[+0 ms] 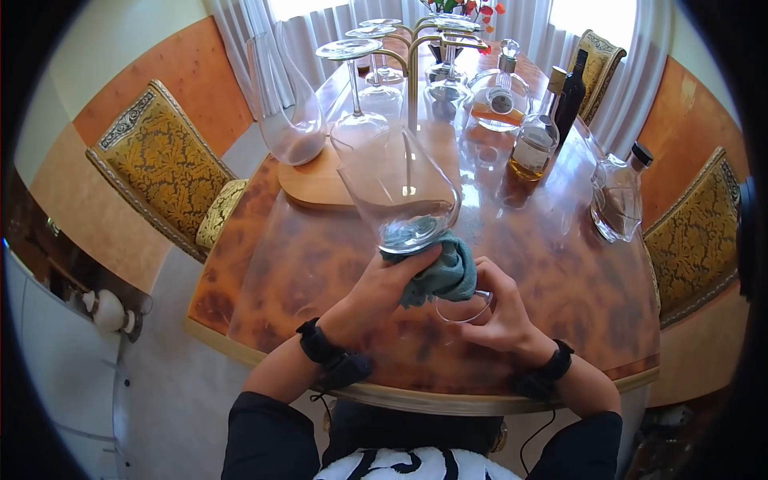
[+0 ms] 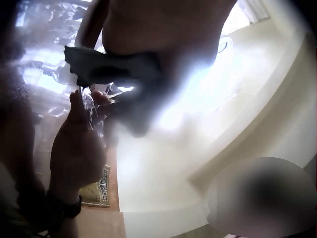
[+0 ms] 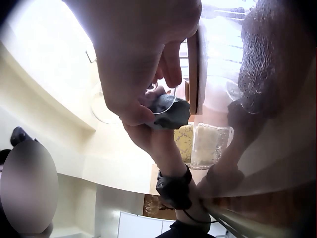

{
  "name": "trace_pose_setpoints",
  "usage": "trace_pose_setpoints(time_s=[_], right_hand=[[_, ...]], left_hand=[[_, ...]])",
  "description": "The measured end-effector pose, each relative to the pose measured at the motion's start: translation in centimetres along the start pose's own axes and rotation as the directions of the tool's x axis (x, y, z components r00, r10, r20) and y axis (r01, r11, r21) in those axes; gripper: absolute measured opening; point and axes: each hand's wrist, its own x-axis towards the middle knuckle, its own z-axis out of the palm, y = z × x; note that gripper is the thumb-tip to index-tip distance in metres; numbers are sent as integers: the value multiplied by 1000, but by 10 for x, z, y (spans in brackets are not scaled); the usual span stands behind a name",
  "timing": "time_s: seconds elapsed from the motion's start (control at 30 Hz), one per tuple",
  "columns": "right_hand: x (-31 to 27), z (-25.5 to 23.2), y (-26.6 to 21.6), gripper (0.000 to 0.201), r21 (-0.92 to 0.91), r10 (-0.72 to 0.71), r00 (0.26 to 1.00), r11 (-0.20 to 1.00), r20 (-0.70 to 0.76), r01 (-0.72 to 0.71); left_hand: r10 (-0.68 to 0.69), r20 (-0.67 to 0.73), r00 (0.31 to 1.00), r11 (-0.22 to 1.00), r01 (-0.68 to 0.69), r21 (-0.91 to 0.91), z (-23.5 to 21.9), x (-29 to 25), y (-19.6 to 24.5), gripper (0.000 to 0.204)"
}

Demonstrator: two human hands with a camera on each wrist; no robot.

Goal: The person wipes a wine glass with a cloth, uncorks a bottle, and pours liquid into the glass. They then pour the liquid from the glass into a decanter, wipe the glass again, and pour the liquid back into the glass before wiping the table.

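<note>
A large clear wine glass [image 1: 404,196] is held tilted over the table's near part, its bowl up and away from the body. The left hand [image 1: 392,280] grips the lower bowl through a green cloth [image 1: 448,276], which hangs in folds below it. With thumb and fingers, the right hand [image 1: 504,308] pinches the round glass foot [image 1: 464,308] just right of the cloth. In the right wrist view the right hand [image 3: 141,64] curls at the foot's rim, with the cloth [image 3: 173,115] behind it.
Beyond the glass, a wooden board [image 1: 312,188] carries a tall decanter [image 1: 292,120] and a brass rack [image 1: 413,80] with hanging glasses. Bottles, one with amber liquid [image 1: 532,148], stand at the back right; a black-capped decanter [image 1: 620,192] is at the right edge. Patterned chairs [image 1: 164,152] flank the table.
</note>
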Motion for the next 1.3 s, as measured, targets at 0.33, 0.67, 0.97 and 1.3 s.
trace_pose_setpoints(time_s=[0.33, 0.67, 0.97, 1.3], right_hand=[[2, 5, -8, 53, 96, 23, 994, 995, -104, -13], [-1, 9, -11, 58, 410, 190, 971, 882, 148, -234], [-3, 6, -8, 42, 529, 256, 933, 771, 253, -355], [-1, 0, -4, 46, 248, 160, 985, 953, 72, -173]], left_hand=[[247, 212, 946, 874, -312, 373, 22, 1, -15, 28], [324, 156, 933, 931, -344, 125, 12, -2, 1, 47], [231, 168, 958, 948, -183, -260, -1, 1, 24, 92], [332, 23, 943, 940, -329, -92, 2, 5, 33, 92]])
